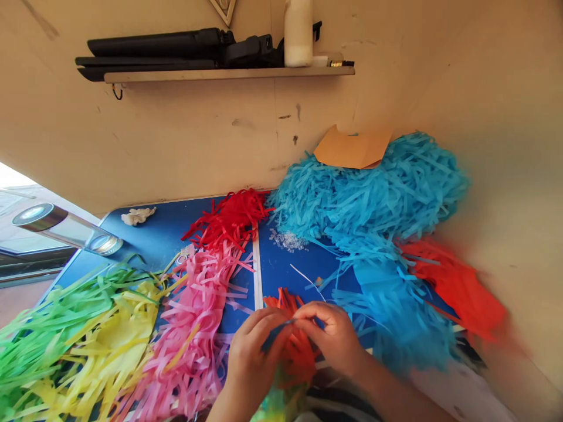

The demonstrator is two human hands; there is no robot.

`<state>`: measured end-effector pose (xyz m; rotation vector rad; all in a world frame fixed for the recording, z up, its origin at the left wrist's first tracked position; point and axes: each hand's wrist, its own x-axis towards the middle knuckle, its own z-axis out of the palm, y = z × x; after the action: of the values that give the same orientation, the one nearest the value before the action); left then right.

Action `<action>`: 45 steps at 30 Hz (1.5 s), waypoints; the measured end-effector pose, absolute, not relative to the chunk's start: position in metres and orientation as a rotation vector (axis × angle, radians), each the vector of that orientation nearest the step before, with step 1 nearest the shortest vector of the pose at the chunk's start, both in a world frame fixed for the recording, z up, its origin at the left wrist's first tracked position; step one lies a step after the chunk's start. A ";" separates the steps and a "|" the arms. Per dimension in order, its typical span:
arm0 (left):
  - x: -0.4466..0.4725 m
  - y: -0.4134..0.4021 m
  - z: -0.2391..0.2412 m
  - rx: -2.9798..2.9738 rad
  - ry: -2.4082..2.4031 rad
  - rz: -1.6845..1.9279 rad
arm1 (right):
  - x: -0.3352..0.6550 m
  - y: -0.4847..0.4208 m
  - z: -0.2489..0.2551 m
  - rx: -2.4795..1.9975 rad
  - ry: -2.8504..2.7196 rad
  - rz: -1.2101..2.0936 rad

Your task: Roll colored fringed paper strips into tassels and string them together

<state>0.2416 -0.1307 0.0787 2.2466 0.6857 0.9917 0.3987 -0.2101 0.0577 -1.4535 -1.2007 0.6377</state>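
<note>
My left hand (255,346) and my right hand (336,337) meet at the table's near edge, each pinched on a thin blue strip (287,323) stretched between the fingertips. Just beneath them lies orange-red fringed tissue paper (301,351), partly covered by my fingers. A white thread (308,281) curves over the blue table (281,275) beyond my right hand. Pink fringed paper (197,316) is left of my left hand. To the right of my right hand hangs blue fringed paper (387,293), trailing down from a big heap.
Yellow fringe (125,340) and green fringe (65,310) spread at left, red fringe (233,217) at the back. Small clear beads (288,240) lie mid-table. A glass bottle (74,227) tilts at the left edge. Orange card (352,149) tops the blue heap. A wall shelf (229,74) juts above.
</note>
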 end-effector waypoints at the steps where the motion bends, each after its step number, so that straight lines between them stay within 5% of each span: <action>1: 0.242 -0.131 0.078 2.261 0.663 1.012 | 0.398 -0.210 0.058 -1.450 -1.208 0.615; 19: 0.246 -0.133 0.073 2.234 0.627 1.126 | 0.395 -0.208 0.064 -1.430 -1.226 0.515; 30: 0.240 -0.131 0.058 2.203 0.891 0.903 | 0.401 -0.194 0.049 -1.442 -1.386 0.439; 37: 0.232 -0.115 0.056 1.756 0.955 0.837 | 0.457 -0.130 0.019 -2.327 -1.534 0.480; 45: 0.236 -0.119 0.066 0.780 0.954 0.686 | 0.423 -0.151 0.056 -1.848 -1.399 0.771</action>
<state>0.2356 -0.1189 0.0658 0.7801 0.9535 0.6861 0.4233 -0.1505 0.0557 -1.8480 -1.3985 0.7715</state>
